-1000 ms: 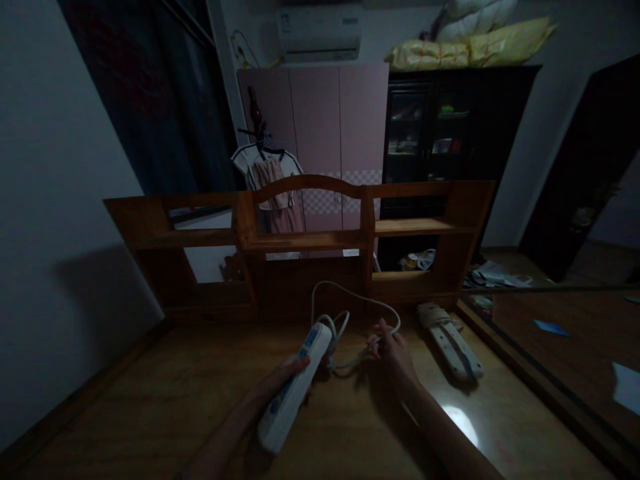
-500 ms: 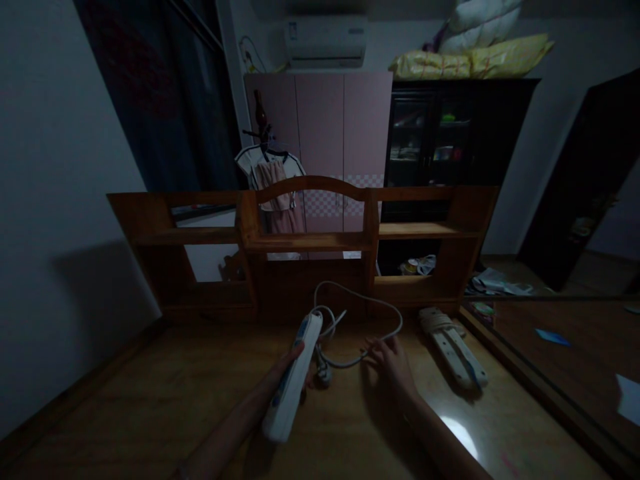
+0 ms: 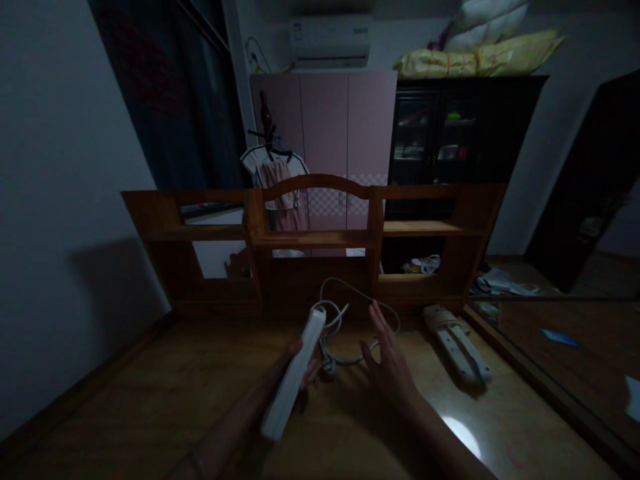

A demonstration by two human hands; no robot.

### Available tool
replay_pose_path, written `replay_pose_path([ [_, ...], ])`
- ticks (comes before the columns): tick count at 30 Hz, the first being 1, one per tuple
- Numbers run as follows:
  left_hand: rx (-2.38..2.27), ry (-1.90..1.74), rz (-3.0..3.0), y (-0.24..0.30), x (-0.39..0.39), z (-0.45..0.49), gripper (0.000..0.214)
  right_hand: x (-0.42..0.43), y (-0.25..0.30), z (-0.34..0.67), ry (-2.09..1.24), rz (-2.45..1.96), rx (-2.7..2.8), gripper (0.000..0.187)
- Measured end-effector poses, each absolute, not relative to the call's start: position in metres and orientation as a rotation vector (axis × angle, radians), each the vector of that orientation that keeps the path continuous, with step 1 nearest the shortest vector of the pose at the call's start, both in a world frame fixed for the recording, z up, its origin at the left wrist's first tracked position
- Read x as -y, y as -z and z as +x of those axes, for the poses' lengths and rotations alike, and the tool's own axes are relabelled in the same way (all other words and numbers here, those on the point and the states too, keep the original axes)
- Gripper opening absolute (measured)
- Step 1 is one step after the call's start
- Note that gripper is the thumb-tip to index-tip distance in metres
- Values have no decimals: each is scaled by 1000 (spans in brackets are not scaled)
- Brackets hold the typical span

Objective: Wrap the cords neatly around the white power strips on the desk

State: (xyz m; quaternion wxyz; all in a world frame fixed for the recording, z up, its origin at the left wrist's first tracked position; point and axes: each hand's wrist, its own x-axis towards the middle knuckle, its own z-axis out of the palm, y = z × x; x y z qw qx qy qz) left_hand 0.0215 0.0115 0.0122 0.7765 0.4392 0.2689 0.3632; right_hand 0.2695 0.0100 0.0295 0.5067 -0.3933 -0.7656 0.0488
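A long white power strip (image 3: 296, 375) is gripped in my left hand (image 3: 286, 360), tilted with its far end up and to the right. Its socket face is turned away from view. From that far end a white cord (image 3: 334, 280) loops over the wooden surface, and a plug (image 3: 329, 365) hangs or lies just right of the strip. My right hand (image 3: 391, 363) is open, thumb and fingers apart, in front of the cord loop with nothing in it. On the right lies a second power strip (image 3: 463, 353), its cord (image 3: 437, 317) wound around its far end.
Behind the wooden tabletop (image 3: 200, 387) rises a wooden shelf unit (image 3: 320, 239) with open compartments. A wall (image 3: 65, 220) borders the left side. Papers and plastic (image 3: 505, 283) lie on the floor at right. A pink wardrobe (image 3: 325, 120) stands farther back.
My right hand has let go of the cord, and its fingers have lifted and spread. The power strip in my left hand has rolled, hiding its blue socket face.
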Motion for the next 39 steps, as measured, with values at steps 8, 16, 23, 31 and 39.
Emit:
replay_pose_path([
  [8, -466, -575, 1023, 17, 10, 18, 54, -9, -22, 275, 88, -807, 2241, 49],
  [16, -478, -679, 1051, 1, 19, 18, 54, -9, -6, 277, 68, -1017, 2115, 21],
  [23, -493, -687, 1145, -11, 27, 15, 51, -10, 3, 278, 51, -1086, 2003, 31],
  [31, -403, -1034, 1088, -18, 8, 25, 51, -9, -9, 276, -10, -955, 1903, 27],
  [39, -673, -1152, 1032, -14, 5, 24, 52, -13, -6, 278, 51, -908, 1951, 21],
])
